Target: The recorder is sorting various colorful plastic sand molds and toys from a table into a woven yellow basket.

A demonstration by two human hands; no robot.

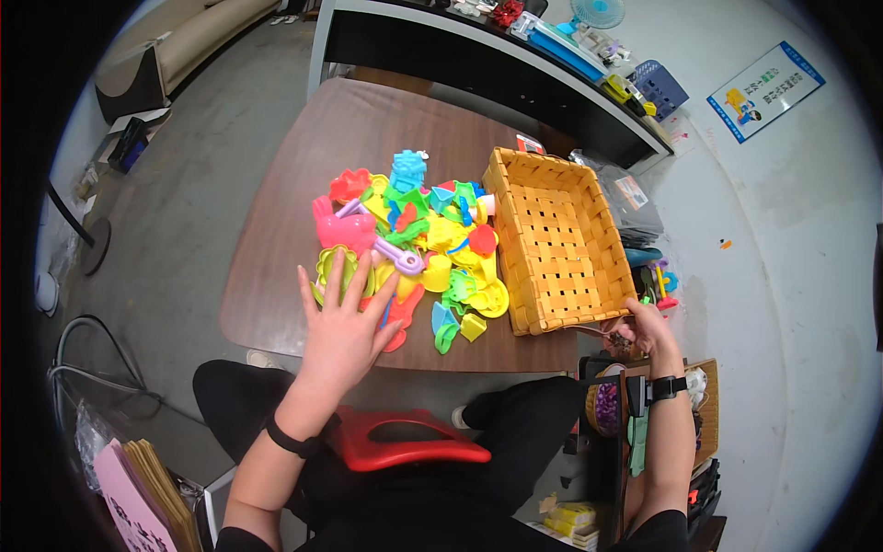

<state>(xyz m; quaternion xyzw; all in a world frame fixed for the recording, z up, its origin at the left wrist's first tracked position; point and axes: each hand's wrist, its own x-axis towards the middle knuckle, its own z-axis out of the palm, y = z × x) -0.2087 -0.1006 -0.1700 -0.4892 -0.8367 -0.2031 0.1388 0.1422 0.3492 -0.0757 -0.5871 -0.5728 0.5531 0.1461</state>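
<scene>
A pile of colourful plastic sand toys (pixel 437 225) lies spread on the brown table (pixel 294 156). My left hand (pixel 345 317) reaches over the near left side of the pile, fingers spread, above a yellow-green mould (pixel 327 265); whether it touches is unclear. Just beyond its fingertips are a pink mould (pixel 342 228) and a purple scoop (pixel 401 258). A blue castle-shaped mould (pixel 407 171) marks the pile's far end. Right of the toys stands an empty woven basket (pixel 559 253). My right hand (pixel 647 329) closes on its near right corner, fingers partly hidden.
A red stool (pixel 405 442) shows between my legs. Behind the table runs a black and grey desk (pixel 441 55) with a blue basket (pixel 659 89) on it. More toys (pixel 664 283) and grey plastic bags (pixel 630 207) are past the woven basket. Pink and brown folders (pixel 138 497) stand lower left.
</scene>
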